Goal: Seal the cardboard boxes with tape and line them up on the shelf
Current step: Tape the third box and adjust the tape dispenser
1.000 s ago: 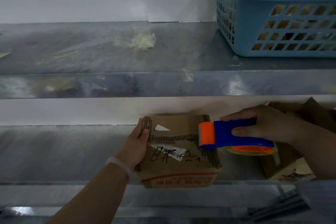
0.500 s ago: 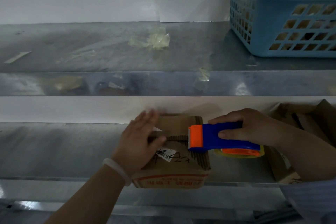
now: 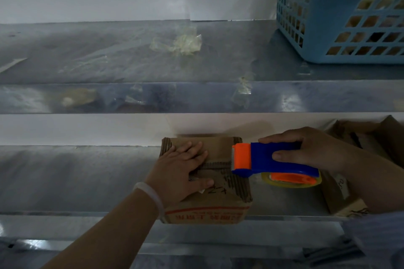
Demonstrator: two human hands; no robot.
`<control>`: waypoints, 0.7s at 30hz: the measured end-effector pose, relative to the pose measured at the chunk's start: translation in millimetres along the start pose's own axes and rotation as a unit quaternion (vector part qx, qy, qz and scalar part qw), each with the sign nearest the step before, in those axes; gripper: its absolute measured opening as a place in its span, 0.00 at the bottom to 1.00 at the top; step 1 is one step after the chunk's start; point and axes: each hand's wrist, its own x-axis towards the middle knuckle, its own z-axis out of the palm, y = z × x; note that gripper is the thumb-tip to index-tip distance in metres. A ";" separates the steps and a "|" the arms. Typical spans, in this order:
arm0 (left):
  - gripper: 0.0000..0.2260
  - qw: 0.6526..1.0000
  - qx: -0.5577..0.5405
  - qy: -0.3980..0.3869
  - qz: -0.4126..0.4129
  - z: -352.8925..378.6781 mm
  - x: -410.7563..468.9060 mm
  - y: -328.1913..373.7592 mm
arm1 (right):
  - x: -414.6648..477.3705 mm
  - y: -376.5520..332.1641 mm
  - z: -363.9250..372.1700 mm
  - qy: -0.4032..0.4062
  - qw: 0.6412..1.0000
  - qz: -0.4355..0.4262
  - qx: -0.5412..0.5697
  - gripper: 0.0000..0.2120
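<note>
Pressing the box [image 3: 218, 205], left hand [image 3: 181, 172] half-covers illegible label [image 3: 202, 191].

Left hand [image 3: 182, 172] — off the left edge of the box [image 3: 220, 150], now flat atop its flaps

Left hand [image 3: 183, 172] flat on box [image 3: 209, 201]; right hand [image 3: 306, 148] grips dispenser [image 3: 262, 158].
</note>
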 end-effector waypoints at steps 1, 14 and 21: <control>0.42 1.000 -0.002 0.001 -0.001 -0.2 -0.6 0.3 | -1.5 2.2 -3.2 0.002 1.000 0.004 0.006 0.17; 0.41 1.000 0.001 0.005 0.011 -1.2 -1.6 -4.4 | -20.5 20.4 -13.6 0.031 0.999 0.038 -0.006 0.16; 0.34 0.992 0.103 -0.042 0.058 -3.7 -8.0 -22.9 | -17.1 37.9 35.2 0.051 0.995 0.021 0.084 0.19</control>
